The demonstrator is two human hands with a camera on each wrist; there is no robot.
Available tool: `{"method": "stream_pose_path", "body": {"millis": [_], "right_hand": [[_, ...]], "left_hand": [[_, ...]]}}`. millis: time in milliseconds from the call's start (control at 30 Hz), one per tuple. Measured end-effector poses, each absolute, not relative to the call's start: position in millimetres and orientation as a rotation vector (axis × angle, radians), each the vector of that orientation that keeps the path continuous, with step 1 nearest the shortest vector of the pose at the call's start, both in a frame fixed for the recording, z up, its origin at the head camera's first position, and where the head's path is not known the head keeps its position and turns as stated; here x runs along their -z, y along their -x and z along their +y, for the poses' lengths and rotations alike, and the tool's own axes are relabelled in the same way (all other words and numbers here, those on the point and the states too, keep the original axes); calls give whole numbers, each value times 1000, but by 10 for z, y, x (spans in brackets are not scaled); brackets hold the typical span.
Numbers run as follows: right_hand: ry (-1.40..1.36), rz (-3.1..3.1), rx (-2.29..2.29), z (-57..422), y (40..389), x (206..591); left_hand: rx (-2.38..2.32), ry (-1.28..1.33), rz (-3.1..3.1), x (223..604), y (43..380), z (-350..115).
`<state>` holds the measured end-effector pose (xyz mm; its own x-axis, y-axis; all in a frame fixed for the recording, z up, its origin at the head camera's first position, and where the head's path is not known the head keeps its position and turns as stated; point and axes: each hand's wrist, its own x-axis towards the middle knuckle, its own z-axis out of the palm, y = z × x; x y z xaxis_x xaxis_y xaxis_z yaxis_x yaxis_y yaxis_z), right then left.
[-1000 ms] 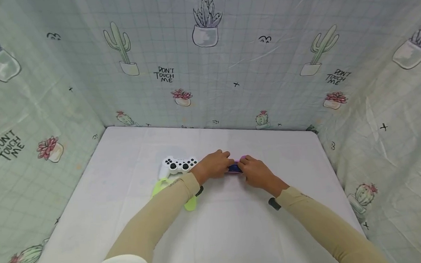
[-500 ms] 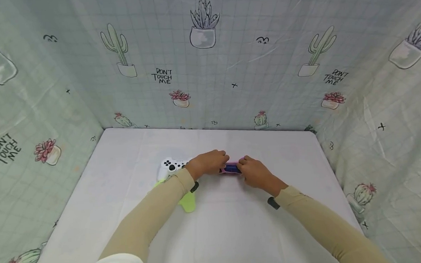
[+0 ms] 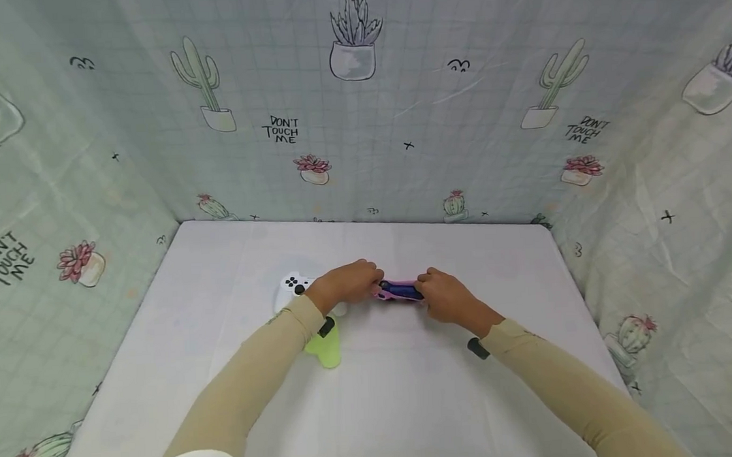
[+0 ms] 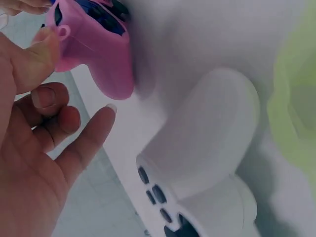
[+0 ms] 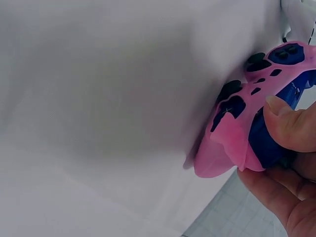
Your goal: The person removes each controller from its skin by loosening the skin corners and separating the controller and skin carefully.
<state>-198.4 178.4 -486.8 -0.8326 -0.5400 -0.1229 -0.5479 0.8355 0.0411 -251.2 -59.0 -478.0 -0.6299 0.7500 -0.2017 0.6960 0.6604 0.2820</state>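
A blue game controller (image 3: 403, 291) sits partly inside a pink silicone cover (image 4: 106, 64) between the two hands. My left hand (image 3: 352, 281) pinches the cover at the controller's left end, thumb against the pink edge and little finger held out in the left wrist view. At the other end my right hand (image 3: 445, 295) grips the blue body, its thumb lying on the bare blue part in the right wrist view. There the cover is folded back, leaving much blue showing. Beside the left hand lies a white game controller (image 4: 207, 133), partly hidden by the left arm.
A lime-green silicone cover (image 3: 327, 351) lies in front of the white controller, partly under the left forearm. The white table (image 3: 410, 404) is bounded by printed cloth (image 3: 373, 119) at the back and sides. Dark wrist cameras hang below both sleeves.
My left hand has moved left along the controller, uncovering more of it between the hands and hiding more of the white controller. My right hand stays nearly in place.
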Motion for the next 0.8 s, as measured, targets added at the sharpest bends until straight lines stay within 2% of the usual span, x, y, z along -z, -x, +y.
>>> {"method": "stream_pose_path", "body": {"millis": [333,567,800], "right_hand": [[886,2910,-86,1793,1993,4842],[941,2938,-68,1823,2001,4855],[941,2955,-46,1814,1969,4846]], "left_hand": [[-611,-946,2620,4857,2492,-567],[-356,-1255,2865,4957,2202,-423],[-73,-1221,3169,5088,2024,-216]]}}
